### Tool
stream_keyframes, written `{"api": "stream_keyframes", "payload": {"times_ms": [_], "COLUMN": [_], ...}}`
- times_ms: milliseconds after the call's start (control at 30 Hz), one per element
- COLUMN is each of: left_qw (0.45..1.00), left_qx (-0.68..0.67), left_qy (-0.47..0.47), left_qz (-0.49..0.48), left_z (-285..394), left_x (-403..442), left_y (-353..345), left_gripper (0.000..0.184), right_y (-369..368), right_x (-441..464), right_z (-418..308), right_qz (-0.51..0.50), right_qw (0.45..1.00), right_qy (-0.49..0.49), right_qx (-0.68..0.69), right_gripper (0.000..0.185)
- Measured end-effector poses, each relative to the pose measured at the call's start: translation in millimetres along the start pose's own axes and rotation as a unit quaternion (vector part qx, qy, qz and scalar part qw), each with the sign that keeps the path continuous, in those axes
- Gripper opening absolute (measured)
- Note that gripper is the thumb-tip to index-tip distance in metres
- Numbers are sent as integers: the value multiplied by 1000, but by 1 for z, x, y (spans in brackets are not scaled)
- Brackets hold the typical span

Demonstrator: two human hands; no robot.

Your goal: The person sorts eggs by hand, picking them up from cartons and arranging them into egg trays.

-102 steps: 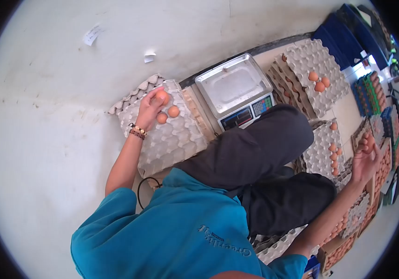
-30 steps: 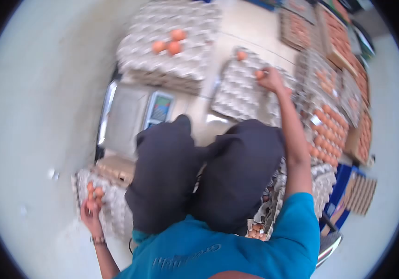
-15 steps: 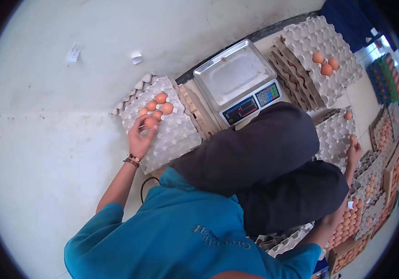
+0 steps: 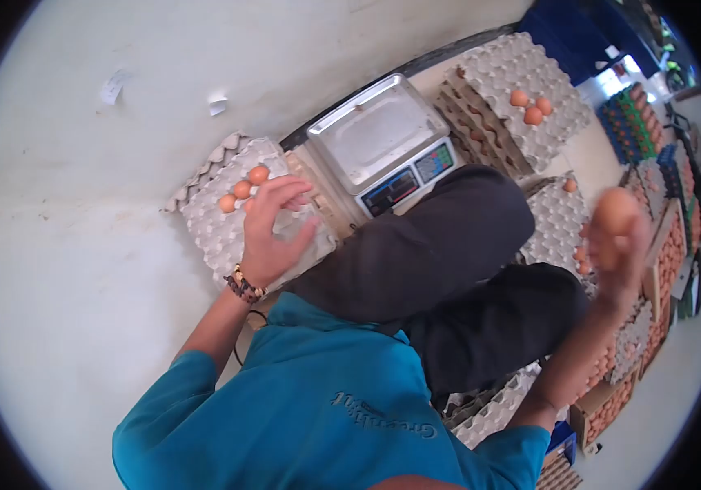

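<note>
My left hand (image 4: 275,233) is raised over the grey egg tray (image 4: 211,233) at the left, fingers apart, with nothing visible in it. Brown eggs (image 4: 242,189) lie on that tray beside my fingers, some partly hidden by the hand. At the right, my right hand (image 4: 621,261), smeared by motion, holds a brown egg (image 4: 616,212) up above the trays. Behind it is another grey tray (image 4: 557,224) with a few eggs, one of them (image 4: 570,185) near its far corner.
A scale (image 4: 379,135) with a metal pan stands beyond my knees. To its right, a tall stack of trays (image 4: 522,69) bears several eggs. Filled egg trays and boxes (image 4: 670,261) line the right side. Blue crates (image 4: 567,37) are at the far right.
My left hand has let go of its egg and lifted off the tray, moving right. My right hand has risen from the right-hand tray with an egg. The view has shifted slightly.
</note>
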State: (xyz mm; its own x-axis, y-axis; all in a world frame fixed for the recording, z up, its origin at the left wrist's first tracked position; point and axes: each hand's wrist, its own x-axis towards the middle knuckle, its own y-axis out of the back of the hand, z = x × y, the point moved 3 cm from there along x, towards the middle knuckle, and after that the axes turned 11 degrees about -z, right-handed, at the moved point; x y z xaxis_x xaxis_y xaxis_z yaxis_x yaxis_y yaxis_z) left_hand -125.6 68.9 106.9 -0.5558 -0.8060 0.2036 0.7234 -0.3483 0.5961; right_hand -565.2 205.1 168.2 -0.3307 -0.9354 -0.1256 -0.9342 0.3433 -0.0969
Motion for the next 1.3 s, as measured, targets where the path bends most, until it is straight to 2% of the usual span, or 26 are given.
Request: {"api": "stream_keyframes", "payload": {"times_ms": [67, 100, 133, 200, 233, 300, 333, 367, 400, 433, 467, 500, 533, 567, 667, 867, 967, 1033, 1133, 1300], "left_qw": [988, 974, 974, 968, 966, 963, 964, 949, 908, 840, 803, 770, 735, 698, 663, 635, 702, 711, 703, 694], "left_qx": [-134, -198, -173, -110, -106, -95, -103, -250, -390, -518, -567, -604, -640, -673, -705, -716, -643, -632, -638, -633], "left_qy": [-65, -96, -122, -167, -171, -177, -167, -85, 0, 84, 129, 148, 168, 188, 192, 232, 233, 233, 232, 244], "left_qz": [-31, -49, -85, -152, -160, -181, -181, -171, -157, -137, -134, -142, -149, -155, -167, -174, -198, -203, -211, -242], "left_z": [46, 65, 79, 96, 91, 74, 74, 67, 62, 57, 54, 53, 51, 49, 39, 38, 36, 36, 35, 38], "left_x": [18, 25, 31, 36, 33, 26, 24, 22, 19, 18, 17, 19, 21, 21, 21, 24, 21, 22, 23, 28], "left_y": [-18, -25, -30, -35, -38, -47, -47, -50, -56, -61, -57, -53, -49, -47, -48, -45, -49, -51, -53, -61], "left_gripper": [56, 60, 62, 67, 67, 69, 63, 62, 61, 60, 48, 44, 41, 38, 36, 36, 41, 41, 40, 43], "right_y": [-84, -122, -147, -178, -184, -190, -192, -194, -194, -194, -194, -193, -191, -189, -192, -197, -196, -198, -194, -191], "right_x": [-8, 1, 6, 1, -1, -4, -5, -6, -6, -6, -4, -2, 5, 4, -4, -8, -8, -8, -8, -11], "right_z": [-3, -13, -7, 13, 16, 28, 35, 41, 45, 47, 48, 51, 54, 58, 55, 49, 45, 44, 45, 44], "right_qz": [-93, -248, -307, -320, -343, -344, -329, -314, -298, -305, -312, -318, -368, -353, -315, -268, -252, -230, -223, -211], "right_qw": [991, 957, 924, 921, 917, 921, 929, 936, 942, 946, 944, 935, 928, 935, 949, 959, 953, 955, 938, 928], "right_qy": [-25, -41, 35, 57, -37, -59, -76, -93, -109, -102, -94, -85, -10, -9, 1, 49, 94, 118, 170, 187], "right_qx": [-93, -147, -228, -215, -200, -173, -150, -129, -107, -28, 52, 132, 53, 34, -20, -83, -136, -148, -204, -243], "right_gripper": [41, 33, 33, 34, 36, 41, 37, 33, 30, 27, 26, 29, 46, 45, 46, 49, 44, 40, 44, 46]}}
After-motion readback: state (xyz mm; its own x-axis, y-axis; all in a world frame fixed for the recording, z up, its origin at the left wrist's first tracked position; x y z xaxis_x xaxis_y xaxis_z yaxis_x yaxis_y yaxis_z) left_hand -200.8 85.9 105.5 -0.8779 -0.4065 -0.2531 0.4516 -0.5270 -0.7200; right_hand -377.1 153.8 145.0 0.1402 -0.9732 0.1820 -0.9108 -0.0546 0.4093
